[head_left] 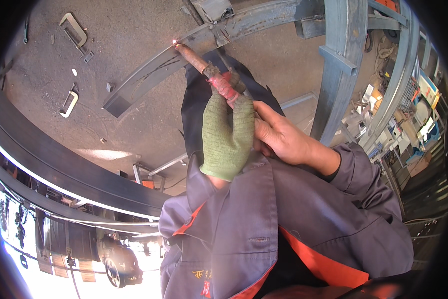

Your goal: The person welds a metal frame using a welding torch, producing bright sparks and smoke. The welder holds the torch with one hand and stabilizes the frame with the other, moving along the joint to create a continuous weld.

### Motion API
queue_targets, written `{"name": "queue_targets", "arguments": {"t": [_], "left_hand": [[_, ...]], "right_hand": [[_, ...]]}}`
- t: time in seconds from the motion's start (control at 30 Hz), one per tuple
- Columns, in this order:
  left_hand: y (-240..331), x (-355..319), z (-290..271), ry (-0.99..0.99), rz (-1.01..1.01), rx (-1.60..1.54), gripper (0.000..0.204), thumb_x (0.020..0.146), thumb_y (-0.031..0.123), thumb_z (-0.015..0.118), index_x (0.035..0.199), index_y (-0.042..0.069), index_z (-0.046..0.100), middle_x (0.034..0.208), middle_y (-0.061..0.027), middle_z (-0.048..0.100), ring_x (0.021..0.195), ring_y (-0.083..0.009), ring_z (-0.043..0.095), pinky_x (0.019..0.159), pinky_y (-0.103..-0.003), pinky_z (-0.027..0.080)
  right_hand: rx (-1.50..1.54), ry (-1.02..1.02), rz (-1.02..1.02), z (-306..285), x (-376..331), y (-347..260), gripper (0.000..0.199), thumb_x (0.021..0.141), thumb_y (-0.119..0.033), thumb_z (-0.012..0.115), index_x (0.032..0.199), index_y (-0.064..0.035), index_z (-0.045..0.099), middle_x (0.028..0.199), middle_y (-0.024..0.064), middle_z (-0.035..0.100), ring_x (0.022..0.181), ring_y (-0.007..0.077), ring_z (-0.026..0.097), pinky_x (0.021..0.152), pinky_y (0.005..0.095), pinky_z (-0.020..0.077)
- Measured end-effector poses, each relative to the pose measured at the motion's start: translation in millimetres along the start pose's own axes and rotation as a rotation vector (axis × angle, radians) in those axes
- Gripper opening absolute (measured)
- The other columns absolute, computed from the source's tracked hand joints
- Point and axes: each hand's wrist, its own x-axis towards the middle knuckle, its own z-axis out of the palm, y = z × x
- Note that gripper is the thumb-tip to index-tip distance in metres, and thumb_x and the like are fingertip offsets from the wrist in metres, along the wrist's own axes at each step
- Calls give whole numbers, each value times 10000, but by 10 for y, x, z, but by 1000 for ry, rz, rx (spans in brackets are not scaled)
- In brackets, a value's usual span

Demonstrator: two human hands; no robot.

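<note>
My left hand (pixel 227 137), in a green knitted glove, is closed round the red-taped grip of a welding torch (pixel 194 59). The torch's brownish nozzle points up and left. A small bright glow shows at its tip, right by the edge of a curved steel beam (pixel 156 65); whether they touch I cannot tell. Bare, my right hand (pixel 287 137) is closed against the side of the glove, just behind the torch grip. Its curled fingertips are partly hidden, and what they hold I cannot make out.
Two C-clamps (pixel 73 30) (pixel 70 103) lie on the floor at the left. A small metal block (pixel 110 87) stands on the beam's left part. Steel uprights (pixel 339 74) rise to the right, with clutter (pixel 401 124) beyond. A dark curved beam (pixel 74 164) crosses the lower left.
</note>
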Motion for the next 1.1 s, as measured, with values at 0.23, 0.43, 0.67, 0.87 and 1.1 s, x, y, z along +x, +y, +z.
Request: {"name": "queue_targets", "arguments": {"t": [0.23, 0.43, 0.67, 0.87, 1.1], "left_hand": [[-18, 48, 7, 78, 119, 100, 502, 1038, 251, 698, 1392, -91, 601, 1157, -210, 729, 1019, -322, 723, 920, -413, 556], [33, 10, 31, 55, 1, 66, 493, 1004, 259, 726, 1354, -75, 632, 1165, -214, 736, 1049, -350, 726, 945, -433, 554], [48, 56, 2, 68, -62, 35, 501, 998, 265, 733, 1368, -58, 634, 1165, -204, 735, 1056, -331, 717, 949, -426, 550], [49, 60, 14, 111, -69, -5, 493, 999, 242, 739, 1377, -54, 627, 1165, -194, 734, 1053, -310, 712, 947, -419, 548], [66, 65, 44, 105, -50, -59, 467, 1003, 200, 728, 1367, -74, 621, 1214, -202, 727, 1036, -293, 712, 947, -409, 552]], "right_hand": [[-38, -40, -12, -35, -90, -38, 642, 1161, -465, 475, 1628, -39, 359, 1025, 39, 612, 777, 104, 575, 695, 287, 489], [73, -84, 43, -61, -162, -70, 659, 1161, -483, 466, 1645, -53, 346, 1070, 34, 604, 818, 94, 570, 702, 279, 496], [79, -53, 38, -13, -112, -87, 660, 1155, -509, 475, 1610, -41, 375, 1014, 30, 588, 770, 90, 562, 689, 282, 492], [51, -56, 43, -5, -90, -126, 693, 1146, -534, 487, 1600, -22, 373, 989, 30, 578, 763, 90, 568, 689, 285, 493], [73, -46, 65, -2, -121, -188, 727, 1133, -560, 508, 1619, -41, 359, 996, 31, 578, 775, 93, 559, 694, 284, 490]]}}
